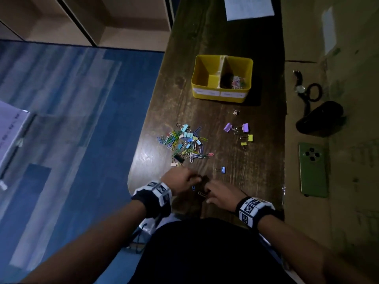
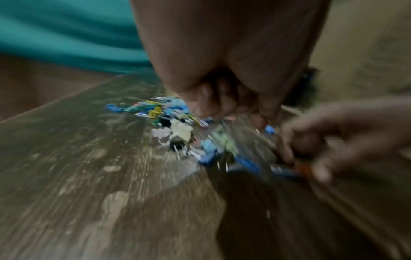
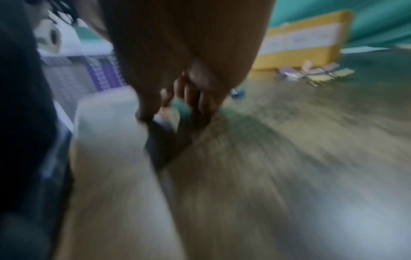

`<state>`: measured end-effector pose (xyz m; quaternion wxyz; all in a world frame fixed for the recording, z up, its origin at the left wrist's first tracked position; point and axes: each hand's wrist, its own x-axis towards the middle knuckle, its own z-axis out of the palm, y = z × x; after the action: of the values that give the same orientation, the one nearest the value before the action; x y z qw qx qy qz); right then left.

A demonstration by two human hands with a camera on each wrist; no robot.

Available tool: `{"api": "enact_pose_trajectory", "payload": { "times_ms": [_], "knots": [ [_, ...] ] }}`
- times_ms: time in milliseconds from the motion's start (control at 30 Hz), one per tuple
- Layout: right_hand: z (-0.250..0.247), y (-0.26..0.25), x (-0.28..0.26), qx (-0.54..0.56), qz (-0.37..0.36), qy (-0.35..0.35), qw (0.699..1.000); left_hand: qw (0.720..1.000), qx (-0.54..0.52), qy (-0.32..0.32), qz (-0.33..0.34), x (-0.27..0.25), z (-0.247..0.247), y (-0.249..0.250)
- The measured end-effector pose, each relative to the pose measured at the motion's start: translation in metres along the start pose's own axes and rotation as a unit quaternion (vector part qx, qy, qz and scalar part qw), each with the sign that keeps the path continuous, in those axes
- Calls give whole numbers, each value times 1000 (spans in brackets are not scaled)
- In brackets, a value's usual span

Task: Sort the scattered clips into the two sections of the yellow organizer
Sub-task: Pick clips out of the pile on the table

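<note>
The yellow organizer [image 1: 222, 95] [image 3: 300, 45] stands far on the dark wooden table; its right section holds paper clips [image 1: 238, 82], its left section looks bare. A mixed pile of clips [image 1: 186, 143] [image 2: 177, 126] lies mid-table. Purple and yellow binder clips [image 1: 244, 133] [image 3: 315, 73] sit right of it, and a blue binder clip [image 1: 223, 169] lies alone. At the near edge my left hand [image 1: 184, 180] [image 2: 222, 98] has its fingers curled; blur hides any hold. My right hand [image 1: 217, 193] [image 2: 311, 140] pinches at small paper clips [image 1: 202, 194] [image 2: 286, 169].
A green phone [image 1: 312, 169], a black pouch [image 1: 320, 118] and a watch with a cord [image 1: 300, 88] lie on the cardboard-coloured surface to the right. A sheet of paper [image 1: 248, 7] lies at the far end. The table's left edge [image 1: 143, 140] drops to blue floor.
</note>
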<state>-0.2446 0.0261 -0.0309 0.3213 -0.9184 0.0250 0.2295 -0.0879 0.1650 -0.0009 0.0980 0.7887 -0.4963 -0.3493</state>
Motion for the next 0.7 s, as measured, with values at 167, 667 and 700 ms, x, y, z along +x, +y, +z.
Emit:
{"api": "enact_pose_trajectory", "payload": {
  "times_ms": [167,667,700],
  "knots": [
    [14,8,-13,24,72,40,996,969,195,-38,148,6,31,-5],
    [25,-11,-27,161,224,142,951,886,340,-89,303,9,28,27],
    [20,-11,-30,231,257,159,925,885,343,-87,303,6,25,29]
  ]
}}
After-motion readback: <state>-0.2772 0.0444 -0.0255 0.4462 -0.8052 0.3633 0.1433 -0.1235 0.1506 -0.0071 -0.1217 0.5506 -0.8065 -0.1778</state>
